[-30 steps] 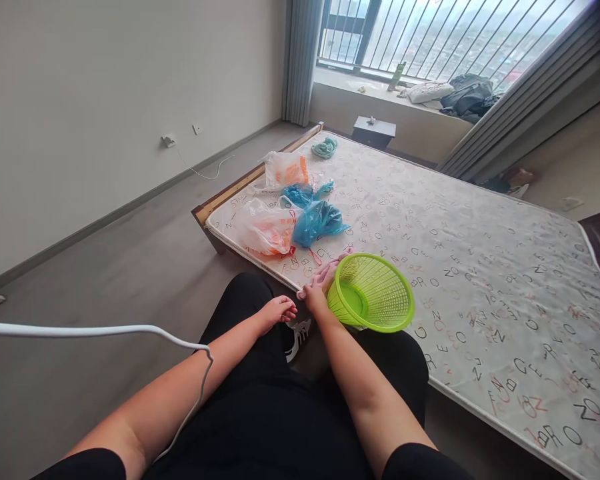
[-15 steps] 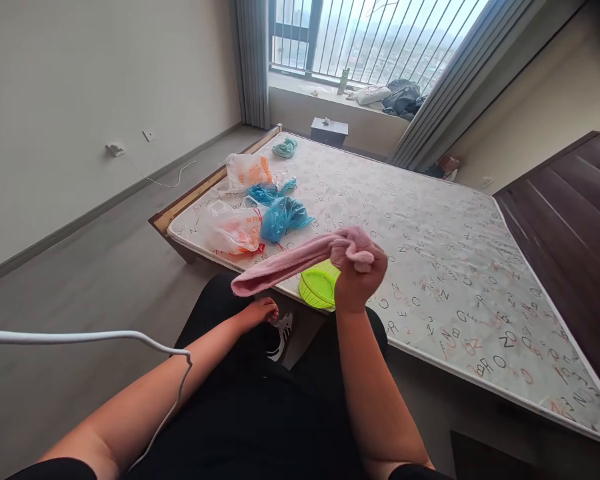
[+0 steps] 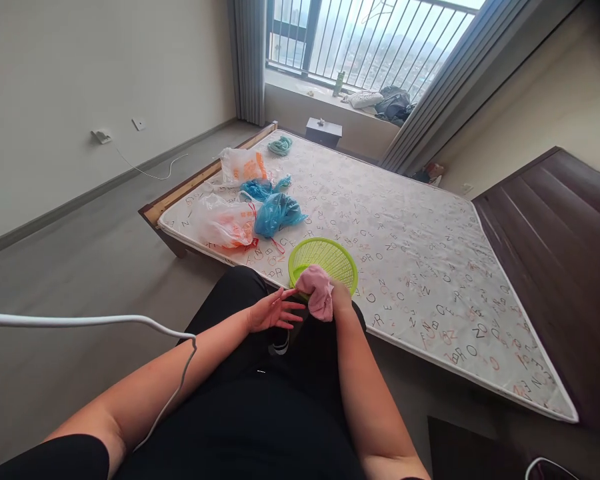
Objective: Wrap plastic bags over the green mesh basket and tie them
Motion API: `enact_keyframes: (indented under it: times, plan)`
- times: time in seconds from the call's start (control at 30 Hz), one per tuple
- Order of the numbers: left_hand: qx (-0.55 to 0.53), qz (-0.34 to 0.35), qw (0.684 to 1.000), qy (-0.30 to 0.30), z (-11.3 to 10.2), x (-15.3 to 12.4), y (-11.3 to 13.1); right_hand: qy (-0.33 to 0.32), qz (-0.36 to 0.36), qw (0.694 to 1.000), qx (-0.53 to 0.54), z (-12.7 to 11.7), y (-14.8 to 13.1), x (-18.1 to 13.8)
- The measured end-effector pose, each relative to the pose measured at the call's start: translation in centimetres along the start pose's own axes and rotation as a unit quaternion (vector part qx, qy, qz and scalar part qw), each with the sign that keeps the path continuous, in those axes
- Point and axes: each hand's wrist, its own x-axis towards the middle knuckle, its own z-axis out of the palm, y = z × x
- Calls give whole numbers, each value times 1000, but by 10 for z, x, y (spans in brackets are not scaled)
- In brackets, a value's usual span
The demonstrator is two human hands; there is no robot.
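Observation:
My right hand is closed around a bunched, soft pink cloth, which hangs at the near rim of a lime-green plastic basket. The cloth hides part of that rim and some of my fingers. Just left of the cloth, my left hand is open with its fingers spread, and it holds nothing. Its fingertips come close to the cloth; whether they touch it I cannot tell. The basket sits on the near edge of a letter-printed mattress, in front of my knees.
Orange-printed clear plastic bags and blue plastic bags lie on the mattress to the left. Farther back is a teal bundle. A dark headboard rises at right. A white cable crosses my left arm.
My right hand has come down and left with the pink cloth, which was stretched out and is now bunched. My left hand has moved toward it and spread its fingers. More of the basket shows.

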Motion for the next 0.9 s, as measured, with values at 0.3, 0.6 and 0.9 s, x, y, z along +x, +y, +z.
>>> enact_keyframes:
  times: [0.3, 0.6, 0.9]
  plan:
    - [86, 99, 982, 139, -1, 16, -7, -125, 14, 990, -67, -1, -3, -10]
    - [0, 214, 914, 345, 1, 24, 2, -221, -65, 973, 8, 31, -17, -34]
    - [150, 92, 909, 378, -16, 28, -6, -52, 136, 983, 115, 44, 15, -17]
